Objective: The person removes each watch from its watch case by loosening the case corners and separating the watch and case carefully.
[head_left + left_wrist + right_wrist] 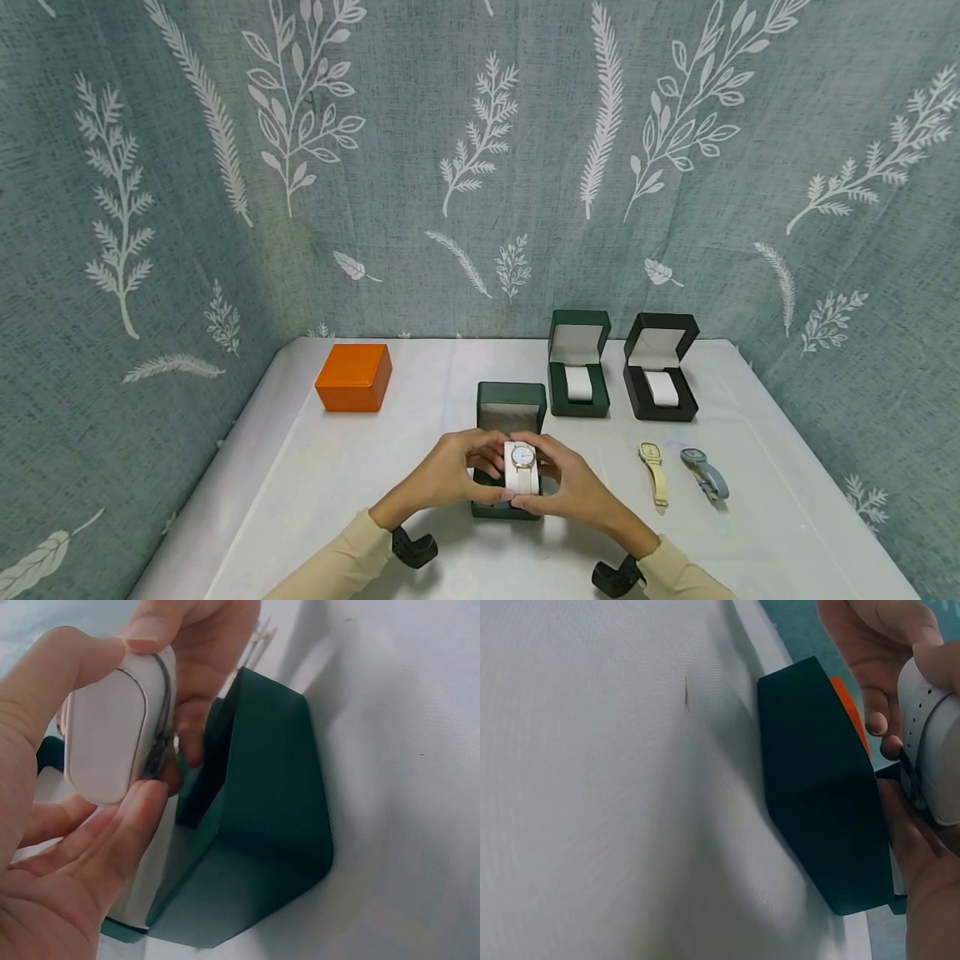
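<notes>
A white watch (522, 456) with a round, light dial is wrapped around a white cushion (105, 739). My left hand (468, 467) and right hand (566, 479) hold the cushion from both sides, thumbs at its near end. In the left wrist view, left fingers touch the strap's buckle side under the cushion. The right wrist view shows the white strap (922, 712) with its holes running round the cushion. Just below the hands stands an open dark green watch box (512, 393), its lid raised at the back; the hands hide most of its inside.
Behind to the right stand another open green box (580, 318) and an open black box (660, 323), each with a white cushion. A yellow watch (654, 473) and a blue-grey watch (705, 475) lie at right. A closed orange box (352, 377) sits at back left.
</notes>
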{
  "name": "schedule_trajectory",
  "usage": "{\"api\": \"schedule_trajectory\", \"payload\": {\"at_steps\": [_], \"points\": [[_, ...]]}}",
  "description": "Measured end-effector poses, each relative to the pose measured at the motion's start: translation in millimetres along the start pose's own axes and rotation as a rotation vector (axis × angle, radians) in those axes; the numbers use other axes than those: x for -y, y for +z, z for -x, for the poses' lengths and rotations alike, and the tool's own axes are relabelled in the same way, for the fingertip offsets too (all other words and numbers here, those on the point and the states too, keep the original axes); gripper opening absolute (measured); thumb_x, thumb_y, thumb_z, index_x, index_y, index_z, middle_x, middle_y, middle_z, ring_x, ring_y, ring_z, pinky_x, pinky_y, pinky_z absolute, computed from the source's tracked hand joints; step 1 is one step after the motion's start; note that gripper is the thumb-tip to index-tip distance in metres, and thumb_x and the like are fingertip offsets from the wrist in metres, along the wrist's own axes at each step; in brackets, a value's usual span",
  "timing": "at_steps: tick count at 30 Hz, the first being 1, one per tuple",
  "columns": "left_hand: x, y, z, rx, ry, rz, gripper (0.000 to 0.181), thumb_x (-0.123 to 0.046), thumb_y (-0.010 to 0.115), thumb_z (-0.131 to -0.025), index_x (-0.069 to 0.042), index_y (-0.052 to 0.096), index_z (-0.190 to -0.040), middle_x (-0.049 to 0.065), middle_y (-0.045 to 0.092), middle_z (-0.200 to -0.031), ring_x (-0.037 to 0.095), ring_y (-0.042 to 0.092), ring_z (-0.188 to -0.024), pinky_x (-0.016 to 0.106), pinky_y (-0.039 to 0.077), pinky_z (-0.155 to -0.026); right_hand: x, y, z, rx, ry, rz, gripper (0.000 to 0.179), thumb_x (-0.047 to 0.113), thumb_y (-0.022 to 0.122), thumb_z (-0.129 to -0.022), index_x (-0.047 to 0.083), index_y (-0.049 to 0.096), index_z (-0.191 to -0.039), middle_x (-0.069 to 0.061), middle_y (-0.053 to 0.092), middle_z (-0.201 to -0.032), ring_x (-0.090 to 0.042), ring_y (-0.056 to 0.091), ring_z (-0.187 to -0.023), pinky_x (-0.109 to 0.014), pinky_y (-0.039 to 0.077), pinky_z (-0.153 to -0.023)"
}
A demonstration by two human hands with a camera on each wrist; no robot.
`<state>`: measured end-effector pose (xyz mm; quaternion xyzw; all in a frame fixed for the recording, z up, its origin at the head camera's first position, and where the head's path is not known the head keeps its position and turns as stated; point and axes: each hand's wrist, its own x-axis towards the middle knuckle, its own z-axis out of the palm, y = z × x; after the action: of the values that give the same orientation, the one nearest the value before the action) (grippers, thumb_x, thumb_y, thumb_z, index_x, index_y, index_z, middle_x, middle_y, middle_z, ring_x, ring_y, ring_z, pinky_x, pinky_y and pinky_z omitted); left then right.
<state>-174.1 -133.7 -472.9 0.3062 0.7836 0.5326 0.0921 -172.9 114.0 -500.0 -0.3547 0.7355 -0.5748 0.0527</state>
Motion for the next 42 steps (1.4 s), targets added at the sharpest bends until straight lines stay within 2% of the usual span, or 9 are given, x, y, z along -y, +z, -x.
{"api": "schedule_trajectory", "payload": {"at_steps": [7, 13, 21, 32, 42], "points": [[0.0, 2.7, 1.3, -0.002, -0.002, 0.003, 0.059, -0.019, 0.092, -0.079, -0.006, 0.064, -0.129, 0.002, 0.066, -0.107, 0.021, 0.070, -0.095, 0.029, 0.060, -0.083, 0.4, -0.1, 2.1, 0.015, -0.018, -0.011, 0.077, 0.010, 0.087, -0.084, 0.009, 0.047, -0.150, -0.011, 0.054, -0.141, -0.018, 0.060, -0.120, -0.037, 0.055, -0.098], [-3.7, 2.8, 0.4, -0.006, 0.005, 0.000, 0.057, -0.017, 0.092, -0.079, -0.006, 0.065, -0.128, 0.002, 0.065, -0.107, 0.021, 0.070, -0.096, 0.029, 0.060, -0.083, 3.2, -3.2, 2.9, 0.025, -0.007, -0.014, 0.076, 0.015, 0.086, -0.086, 0.010, 0.047, -0.150, -0.010, 0.054, -0.139, -0.019, 0.062, -0.118, -0.038, 0.055, -0.097], [-6.2, 1.6, -0.1, -0.006, 0.003, -0.002, 0.058, -0.015, 0.092, -0.078, -0.007, 0.065, -0.128, 0.002, 0.066, -0.108, 0.020, 0.070, -0.097, 0.031, 0.060, -0.084, 3.7, -6.0, 2.1, 0.079, -0.008, -0.121, 0.077, 0.012, 0.083, -0.089, 0.002, 0.041, -0.153, -0.016, 0.048, -0.146, -0.025, 0.060, -0.125, -0.039, 0.054, -0.099], [-6.7, 3.2, -0.1, -0.022, -0.005, 0.009, 0.058, -0.015, 0.091, -0.079, -0.005, 0.064, -0.129, 0.003, 0.065, -0.108, 0.019, 0.069, -0.097, 0.032, 0.060, -0.084, 1.4, -8.1, -0.2, 0.123, 0.030, -0.131, 0.076, 0.012, 0.078, -0.092, 0.006, 0.037, -0.156, -0.015, 0.043, -0.151, -0.025, 0.054, -0.131, -0.035, 0.050, -0.104], [-4.8, 3.3, -1.1, -0.020, 0.016, -0.011, 0.061, -0.018, 0.091, -0.080, -0.004, 0.064, -0.132, 0.003, 0.065, -0.109, 0.019, 0.069, -0.096, 0.031, 0.060, -0.084, -2.3, -7.3, 4.1, 0.083, 0.069, -0.175, 0.081, 0.006, 0.082, -0.088, 0.008, 0.039, -0.156, -0.017, 0.045, -0.151, -0.023, 0.058, -0.125, -0.032, 0.051, -0.102]]}}
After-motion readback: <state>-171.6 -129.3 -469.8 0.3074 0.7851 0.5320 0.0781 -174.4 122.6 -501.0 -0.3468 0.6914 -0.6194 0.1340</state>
